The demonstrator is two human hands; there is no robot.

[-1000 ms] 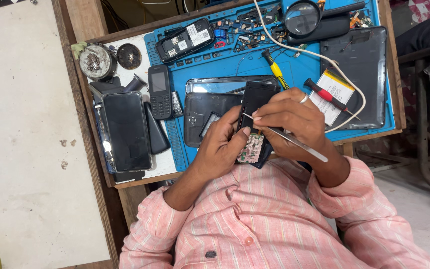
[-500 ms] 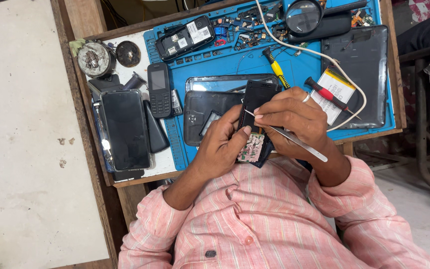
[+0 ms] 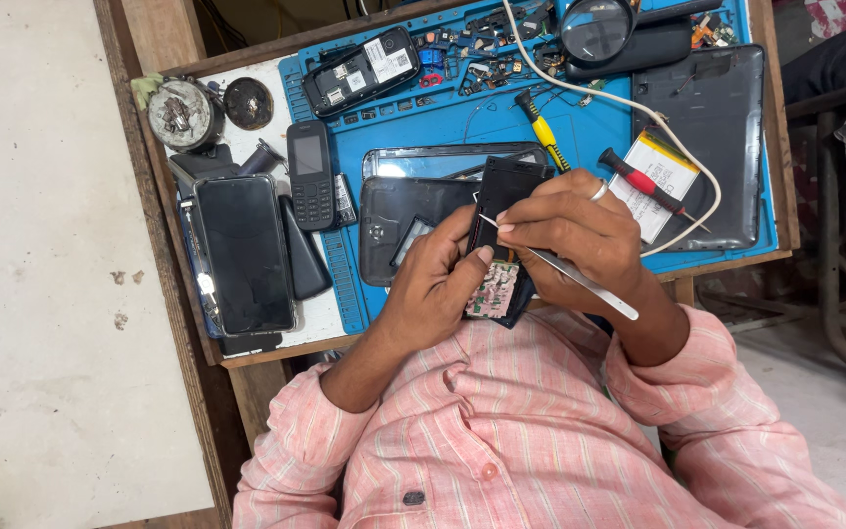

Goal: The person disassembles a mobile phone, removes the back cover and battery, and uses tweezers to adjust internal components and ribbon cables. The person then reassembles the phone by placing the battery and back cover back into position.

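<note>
**Slip risk on a crowded bench**

Wooden bench, blue repair mat crowded with phones and loose parts. At the mat's near edge, opened phone, board exposed, clasped in left hand. Right hand pinching metal tweezers, tip at the casing. Likely trouble: tip skidding across the board; tiny parts dropping among the clutter.

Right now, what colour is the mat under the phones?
Blue; the mat shows best in the head view.

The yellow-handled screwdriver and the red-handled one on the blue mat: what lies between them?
In the head view, bare blue mat between yellow-handled screwdriver and red-handled screwdriver, crossed by a white cable.
</note>
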